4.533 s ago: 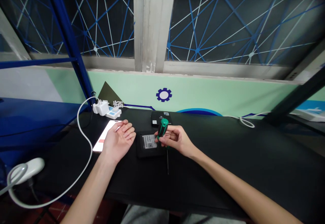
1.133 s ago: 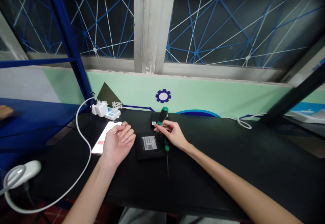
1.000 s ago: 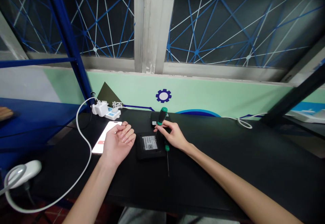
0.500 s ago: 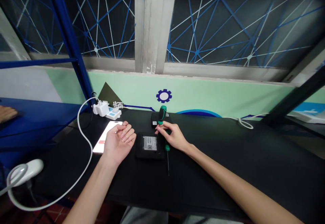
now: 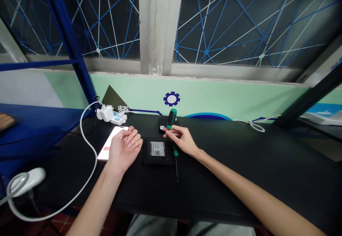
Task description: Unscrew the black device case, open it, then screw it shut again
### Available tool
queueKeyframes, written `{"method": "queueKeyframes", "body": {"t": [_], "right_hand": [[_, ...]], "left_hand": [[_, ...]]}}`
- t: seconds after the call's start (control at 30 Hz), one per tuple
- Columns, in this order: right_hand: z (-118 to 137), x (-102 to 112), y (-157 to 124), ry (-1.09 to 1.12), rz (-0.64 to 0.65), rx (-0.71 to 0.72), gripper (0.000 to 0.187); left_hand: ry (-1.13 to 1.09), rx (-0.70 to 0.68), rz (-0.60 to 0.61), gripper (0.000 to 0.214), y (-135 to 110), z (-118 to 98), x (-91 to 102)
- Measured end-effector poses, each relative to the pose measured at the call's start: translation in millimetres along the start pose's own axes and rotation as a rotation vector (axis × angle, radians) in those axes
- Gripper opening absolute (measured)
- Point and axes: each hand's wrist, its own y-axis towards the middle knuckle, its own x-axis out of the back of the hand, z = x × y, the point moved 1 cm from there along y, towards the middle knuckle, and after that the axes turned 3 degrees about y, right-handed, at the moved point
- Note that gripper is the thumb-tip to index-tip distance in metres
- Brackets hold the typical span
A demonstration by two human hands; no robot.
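Note:
My right hand (image 5: 184, 140) is closed on a green-and-black screwdriver (image 5: 171, 117), pinching it just below the handle. The screwdriver stands nearly upright, its shaft pointing down at the upper right of a flat black device (image 5: 145, 157) with a white printed label. Whether the tip touches a screw is too small to tell. To the left of the device, my left hand (image 5: 125, 149) is held palm up with its fingers curled in; what is inside them, if anything, is hidden. A second green-handled screwdriver (image 5: 176, 168) lies right of the device, partly under my right hand.
A lit phone (image 5: 105, 150) lies behind my left hand. Behind the device sits another black box (image 5: 161, 123). A white power strip with adapter (image 5: 112, 116) and a looping white cable (image 5: 91, 145) are at left. Another person's hand (image 5: 5, 121) shows at the far left.
The screwdriver in my right hand leans slightly more to the right at its top. My left hand stays in place. The view has shifted a little.

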Motion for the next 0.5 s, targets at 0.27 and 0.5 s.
{"method": "queueKeyframes", "body": {"t": [0.27,0.5], "right_hand": [[7.5,-0.5,-2.3,0.105,-0.005,0.015,0.038],[6.0,-5.1,-0.3,0.226,-0.055,-0.067,0.037]], "left_hand": [[0.002,0.003,0.009,0.026,-0.2,0.8,-0.4],[0.017,0.002,0.02,0.025,-0.3,0.9,-1.3]]}}
